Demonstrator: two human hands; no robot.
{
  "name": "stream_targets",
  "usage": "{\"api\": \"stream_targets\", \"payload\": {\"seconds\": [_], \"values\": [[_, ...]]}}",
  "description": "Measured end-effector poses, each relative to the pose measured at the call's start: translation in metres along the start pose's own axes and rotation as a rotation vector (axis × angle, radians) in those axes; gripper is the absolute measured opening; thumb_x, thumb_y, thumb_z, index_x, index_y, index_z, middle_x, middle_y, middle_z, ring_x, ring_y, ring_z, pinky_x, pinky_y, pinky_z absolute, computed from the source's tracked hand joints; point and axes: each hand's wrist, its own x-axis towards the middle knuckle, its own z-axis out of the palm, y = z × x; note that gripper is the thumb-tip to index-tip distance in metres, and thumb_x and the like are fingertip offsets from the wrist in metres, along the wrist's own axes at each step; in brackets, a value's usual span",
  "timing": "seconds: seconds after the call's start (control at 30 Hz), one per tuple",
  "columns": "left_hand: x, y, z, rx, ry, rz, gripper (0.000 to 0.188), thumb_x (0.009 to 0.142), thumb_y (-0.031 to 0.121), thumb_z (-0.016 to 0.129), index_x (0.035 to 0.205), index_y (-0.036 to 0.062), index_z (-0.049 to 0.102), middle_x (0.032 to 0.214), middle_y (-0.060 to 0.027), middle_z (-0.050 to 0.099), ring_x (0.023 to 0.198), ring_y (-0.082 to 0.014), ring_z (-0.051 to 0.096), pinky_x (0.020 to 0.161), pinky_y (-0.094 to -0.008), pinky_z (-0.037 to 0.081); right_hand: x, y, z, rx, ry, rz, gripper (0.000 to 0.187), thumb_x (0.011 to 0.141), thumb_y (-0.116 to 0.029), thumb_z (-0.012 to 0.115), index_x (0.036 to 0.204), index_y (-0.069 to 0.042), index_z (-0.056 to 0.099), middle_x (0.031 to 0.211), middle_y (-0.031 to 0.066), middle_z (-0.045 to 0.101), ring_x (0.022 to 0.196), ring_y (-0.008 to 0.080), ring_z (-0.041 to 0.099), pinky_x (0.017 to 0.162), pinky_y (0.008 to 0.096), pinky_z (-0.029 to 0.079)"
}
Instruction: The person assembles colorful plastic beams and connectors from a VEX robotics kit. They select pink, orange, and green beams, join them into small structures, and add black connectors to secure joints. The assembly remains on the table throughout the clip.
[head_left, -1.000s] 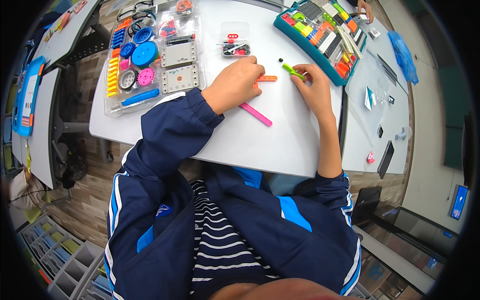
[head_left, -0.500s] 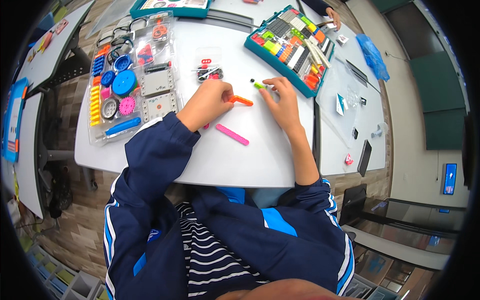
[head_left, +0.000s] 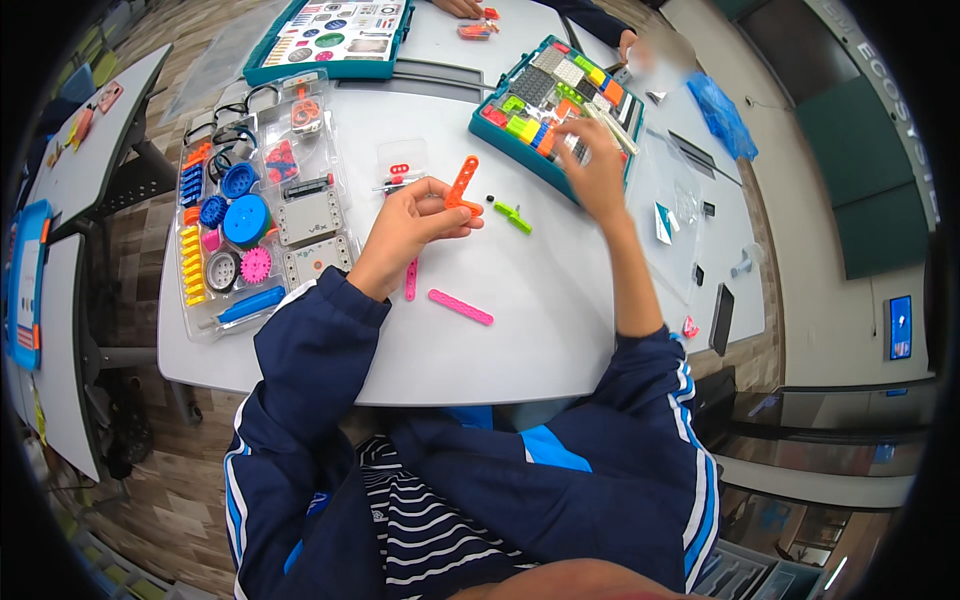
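Note:
My left hand [head_left: 425, 222] is closed on an orange L-shaped building beam [head_left: 463, 182], its long arm sticking up above the table. Over the near edge of a teal case [head_left: 522, 152] full of colourful building pieces hovers my right hand [head_left: 597, 172], thumb and fingers bent and apart with nothing visible between them. A lime green piece [head_left: 514, 217] and a small black piece [head_left: 490, 198] lie between the hands. Closer to me are a pink beam [head_left: 460, 307] and a second pink beam [head_left: 411, 279] by my left wrist. Left fingers partly hide a small clear box [head_left: 402, 155].
A clear plastic tray [head_left: 345, 215] of wheels, gears, cables and grey modules covers the table's left. Behind it stands another teal case [head_left: 320, 70] with a picture sheet. Other people's hands [head_left: 460, 8] show at the far side. A blue plastic bag [head_left: 722, 115] lies right.
My right hand has moved from beside the green piece up to the teal case. The green piece now lies on the table. My left hand has tilted the orange beam upright.

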Motion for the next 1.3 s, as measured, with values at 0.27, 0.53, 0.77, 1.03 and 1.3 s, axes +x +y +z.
{"api": "stream_targets", "payload": {"seconds": [0.27,0.53,0.77,1.03,1.3], "values": [[0.0,-0.002,0.0,-0.067,0.082,0.013,0.019,0.097,0.016,0.075,0.106,0.0045,0.063,0.113,-0.012,0.075,0.103,-0.0169,0.073,0.093,-0.0312,0.056,0.132,0.192,0.017,-0.168,-0.007,0.275,0.02,0.086,-0.019,0.075,0.095,-0.003,0.08,0.085,0.0163,0.077,0.08,0.0292,0.075,0.079,0.0392,0.058],[-0.001,0.007,-0.001,-0.117,0.11,0.05,0.016,0.097,0.011,0.074,0.104,0.0044,0.061,0.105,-0.0099,0.073,0.091,-0.0129,0.07,0.083,-0.0284,0.056,0.222,0.28,0.07,-0.454,-0.118,0.662,0.039,0.075,-0.033,0.085,0.101,-0.003,0.082,0.105,0.0225,0.077,0.102,0.0379,0.075,0.094,0.043,0.058],[-0.007,0.02,0.001,-0.195,0.102,-0.003,0.018,0.096,0.009,0.075,0.105,0.0043,0.06,0.101,-0.0082,0.071,0.088,-0.0119,0.068,0.08,-0.0287,0.055,0.239,0.265,0.089,-0.543,-0.264,0.845,0.058,0.075,-0.031,0.087,0.123,-0.001,0.074,0.132,0.0226,0.07,0.124,0.0364,0.068,0.103,0.0464,0.056],[-0.008,0.026,-0.001,-0.199,0.136,-0.008,0.018,0.096,0.007,0.075,0.104,0.0032,0.059,0.103,-0.0102,0.073,0.088,-0.0128,0.068,0.079,-0.0291,0.055,0.252,0.286,0.09,-0.502,-0.325,0.972,0.053,0.07,-0.024,0.089,0.117,-0.005,0.077,0.129,0.0197,0.072,0.12,0.0334,0.071,0.1,0.0429,0.058],[-0.006,0.021,-0.007,-0.166,0.153,0.051,0.022,0.096,0.01,0.073,0.112,0.0033,0.06,0.104,-0.0086,0.07,0.088,-0.0124,0.065,0.082,-0.0291,0.052,0.249,0.325,0.086,-0.192,-0.204,1.019,0.021,0.073,-0.015,0.087,0.072,-0.002,0.071,0.073,0.0087,0.072,0.057,0.0164,0.067,0.054,0.0292,0.057]]}}
